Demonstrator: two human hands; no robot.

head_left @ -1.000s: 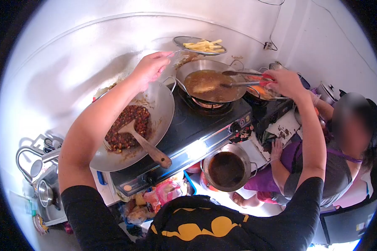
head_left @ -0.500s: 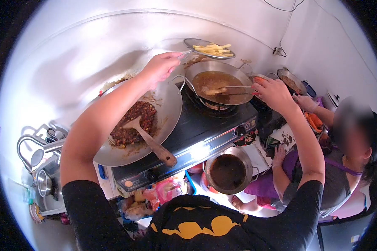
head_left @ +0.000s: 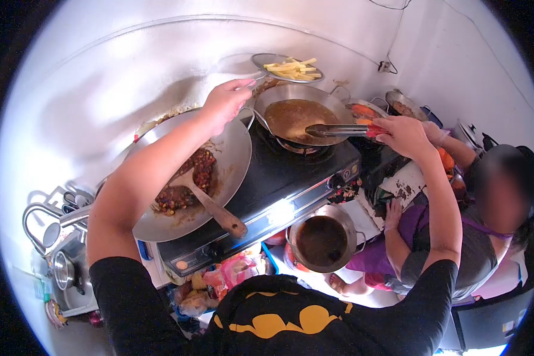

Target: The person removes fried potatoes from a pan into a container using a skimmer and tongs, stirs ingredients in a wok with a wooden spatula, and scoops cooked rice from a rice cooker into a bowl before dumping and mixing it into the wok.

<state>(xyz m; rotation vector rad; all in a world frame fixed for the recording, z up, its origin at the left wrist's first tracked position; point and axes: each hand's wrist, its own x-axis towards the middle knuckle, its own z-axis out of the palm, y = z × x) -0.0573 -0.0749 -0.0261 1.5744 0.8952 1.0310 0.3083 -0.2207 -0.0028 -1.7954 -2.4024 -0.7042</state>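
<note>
My left hand (head_left: 226, 105) is closed round the handle of a flat strainer (head_left: 257, 60), which holds pale fries (head_left: 292, 69) above the back edge of the oil wok. In my right hand (head_left: 406, 136) are metal tongs (head_left: 345, 130) with red grips. The tong tips are together at the front of the wok (head_left: 338, 102), touching the oil (head_left: 296, 114) beside a light piece of food. Under my left forearm, a larger wok (head_left: 237, 160) contains a dark red chopped mixture (head_left: 202, 168) and a wooden spatula (head_left: 210, 204).
Below the black stove (head_left: 261, 178) stands a pot of dark liquid (head_left: 321, 236). On the right a co-worker (head_left: 480, 237) in a purple apron is close to my right arm, near more pans (head_left: 406, 105). A sink (head_left: 80, 299) is at far left.
The tongs were spread over the oil and have closed at the wok's front. The strainer of fries has stayed above the wok's back edge. The camera view has shifted slightly.
</note>
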